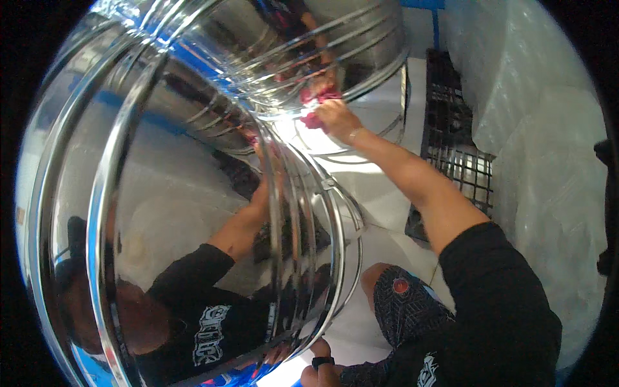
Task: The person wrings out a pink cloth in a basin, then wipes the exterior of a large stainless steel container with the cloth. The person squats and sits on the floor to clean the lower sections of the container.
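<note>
My right hand reaches out, closed on a crumpled dark-pink cloth. The cloth is at the lower rim of the farther polished metal tank, whose ribbed wall mirrors the hand. A second shiny metal tank, with raised bands, fills the left side and reflects my arm and black shirt. My left hand is only partly visible at the bottom, beside this nearer tank's lower edge, with a black band on the wrist; its fingers cannot be made out clearly.
Round metal tube bases stand under the tanks on a pale tiled floor. To the right lies a black plastic grid pallet, beside a large surface covered in translucent plastic film. My knee in patterned shorts is near the nearer tank.
</note>
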